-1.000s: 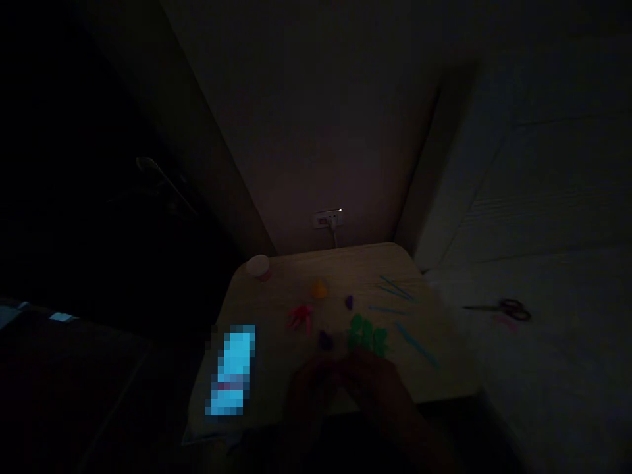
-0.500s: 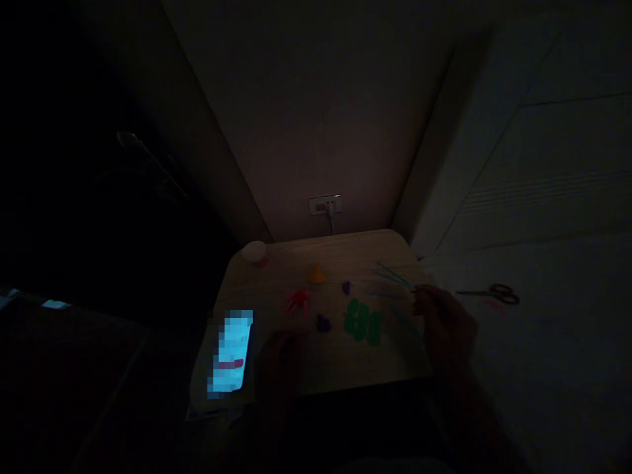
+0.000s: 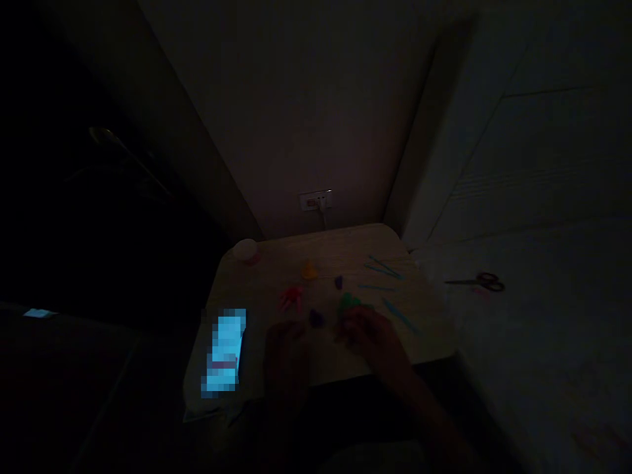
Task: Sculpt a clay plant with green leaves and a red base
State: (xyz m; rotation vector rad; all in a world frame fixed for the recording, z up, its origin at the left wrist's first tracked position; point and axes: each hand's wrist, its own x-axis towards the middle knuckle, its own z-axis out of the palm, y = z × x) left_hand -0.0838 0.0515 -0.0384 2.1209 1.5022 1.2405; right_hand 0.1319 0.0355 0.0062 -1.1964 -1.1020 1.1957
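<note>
green pieces [image 3: 349, 301] lie on the wooden table [image 3: 345, 245], partly covered by the right hand [image 3: 368, 332], whose fingers are bent close together; i cannot tell if they pinch something. the left hand [image 3: 286, 352] is curled near a purple lump [image 3: 316, 318], and it is too dark for telling whether it holds anything. because all is so dim, the right hand could press or drag the green pieces unnoticed, if they are soft or loose. the left hand, by moving forward, could bump the red figure [image 3: 291, 297] just beyond it. a blue stick [image 3: 401, 316] lying near the right hand could be pushed by a careless turn.
</note>
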